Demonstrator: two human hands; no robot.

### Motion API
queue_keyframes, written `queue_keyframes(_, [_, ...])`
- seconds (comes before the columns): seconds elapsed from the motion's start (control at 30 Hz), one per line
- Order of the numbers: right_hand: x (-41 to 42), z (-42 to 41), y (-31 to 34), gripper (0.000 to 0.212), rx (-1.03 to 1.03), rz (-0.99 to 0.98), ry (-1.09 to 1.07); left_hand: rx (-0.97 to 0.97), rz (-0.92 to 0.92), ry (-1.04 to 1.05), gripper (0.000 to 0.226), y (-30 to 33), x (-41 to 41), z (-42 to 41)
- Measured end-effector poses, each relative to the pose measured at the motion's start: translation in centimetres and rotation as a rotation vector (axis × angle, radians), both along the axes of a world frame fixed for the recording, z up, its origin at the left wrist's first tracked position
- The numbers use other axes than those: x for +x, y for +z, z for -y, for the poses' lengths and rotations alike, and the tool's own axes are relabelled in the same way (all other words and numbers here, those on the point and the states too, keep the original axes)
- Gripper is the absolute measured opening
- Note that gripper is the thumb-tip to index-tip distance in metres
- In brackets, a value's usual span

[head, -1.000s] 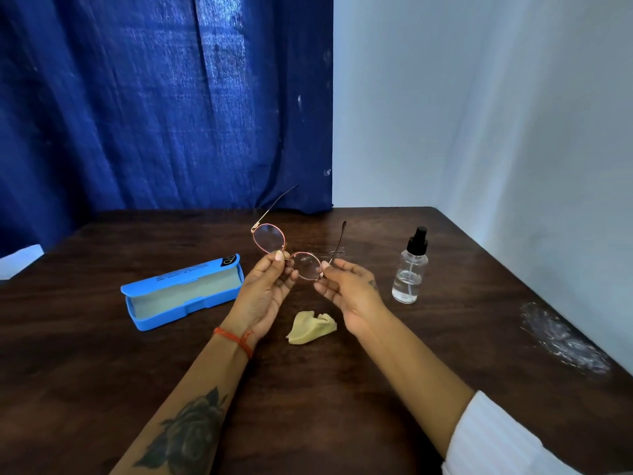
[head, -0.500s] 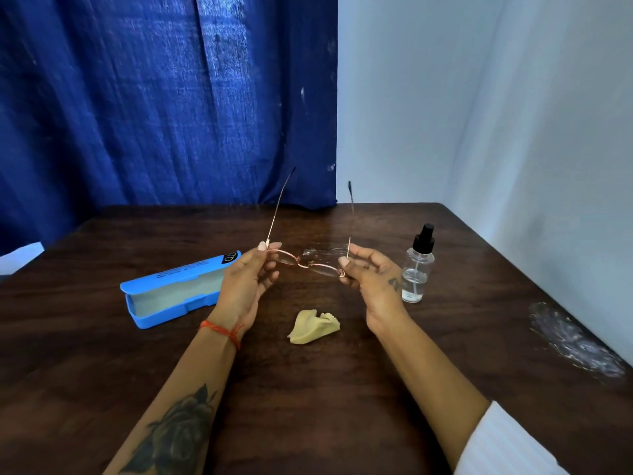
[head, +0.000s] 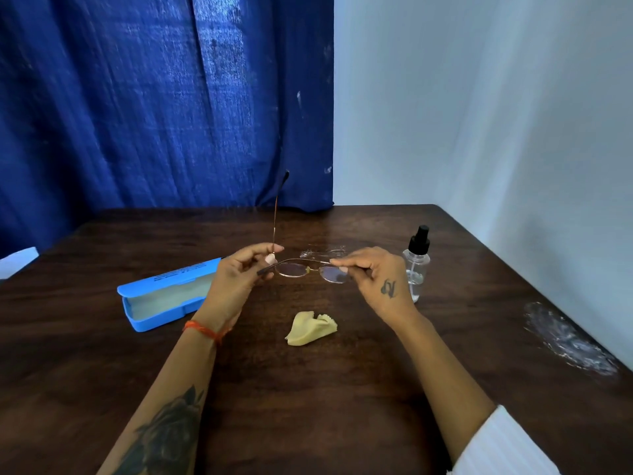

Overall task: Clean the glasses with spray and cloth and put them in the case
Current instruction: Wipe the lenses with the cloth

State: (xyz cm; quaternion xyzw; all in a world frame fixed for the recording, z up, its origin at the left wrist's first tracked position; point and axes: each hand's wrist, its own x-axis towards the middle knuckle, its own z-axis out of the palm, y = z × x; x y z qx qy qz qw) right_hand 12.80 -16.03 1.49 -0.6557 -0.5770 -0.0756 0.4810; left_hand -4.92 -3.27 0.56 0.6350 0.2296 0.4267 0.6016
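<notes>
I hold thin gold-rimmed glasses (head: 310,270) above the middle of the dark wooden table (head: 308,389). My left hand (head: 236,279) pinches the left hinge, where one temple arm stands straight up. My right hand (head: 376,279) pinches the right end, and the other temple arm lies folded across the top of the lenses. A crumpled yellow cloth (head: 310,328) lies on the table just below the glasses. The blue case (head: 161,299) lies open to the left of my left hand. A clear spray bottle (head: 416,265) with a black pump stands just right of my right hand.
A blue curtain (head: 164,97) hangs behind the table's far edge and a pale wall (head: 513,132) runs along its right side. A crinkled clear plastic wrapper (head: 565,341) lies near the right edge. Another small clear wrapper (head: 322,252) lies behind the glasses.
The glasses have turned from tilted to level with lenses facing down. The right temple arm, upright half a second ago, is now folded across the frame. Both hands stayed in place.
</notes>
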Motion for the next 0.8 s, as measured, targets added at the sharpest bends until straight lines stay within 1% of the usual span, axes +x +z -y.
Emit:
queue_keyframes(0.07, [0.5,0.0,-0.2,0.026,0.012,0.075,-0.003,0.140,-0.086,0.028,0.024,0.0,-0.1,-0.1])
queue_keyframes(0.17, [0.8,0.0,-0.2,0.026,0.018,0.136,-0.018,0.448,-0.258,0.103,0.023,-0.1,-0.2,-0.3])
queue_keyframes(0.27, [1.0,-0.1,-0.2,0.020,0.001,0.100,-0.041,0.684,-0.368,0.168,0.019,-0.7,-0.3,-0.6])
queue_keyframes(0.33, [1.2,-0.1,0.1,0.020,-0.061,0.054,-0.051,0.872,-0.442,0.212,0.020,-1.1,-0.2,-0.7])
queue_keyframes(0.4, [1.1,0.2,0.5,0.022,-0.139,-0.051,-0.018,1.020,-0.483,0.246,0.023,-1.3,-0.1,-0.7])
queue_keyframes(0.43, [0.9,0.4,0.8,0.024,-0.177,-0.138,0.018,1.065,-0.494,0.263,0.024,-1.4,-0.1,-0.6])
queue_keyframes(0.53, [0.8,1.2,1.7,0.034,-0.205,-0.490,0.166,1.137,-0.507,0.317,0.021,-1.5,0.0,-0.5])
queue_keyframes(0.57, [0.9,1.5,1.9,0.034,-0.215,-0.560,0.204,1.149,-0.505,0.331,0.020,-1.5,-0.1,-0.5])
queue_keyframes(0.6, [1.0,1.7,2.1,0.031,-0.237,-0.582,0.222,1.159,-0.504,0.343,0.020,-1.5,0.0,-0.4])
queue_keyframes(0.63, [1.1,1.9,2.1,0.026,-0.258,-0.566,0.227,1.168,-0.504,0.354,0.019,-1.5,0.0,-0.3])
queue_keyframes(0.67, [1.1,1.9,2.0,0.022,-0.279,-0.493,0.209,1.179,-0.504,0.366,0.017,-1.4,0.0,-0.2])
queue_keyframes(0.77, [1.3,1.3,0.9,0.018,-0.309,-0.106,0.107,1.207,-0.494,0.385,0.014,-1.4,0.2,0.2])
queue_keyframes(0.8, [1.4,1.0,0.4,0.018,-0.295,-0.020,0.070,1.208,-0.496,0.380,0.015,-1.4,0.2,0.3])
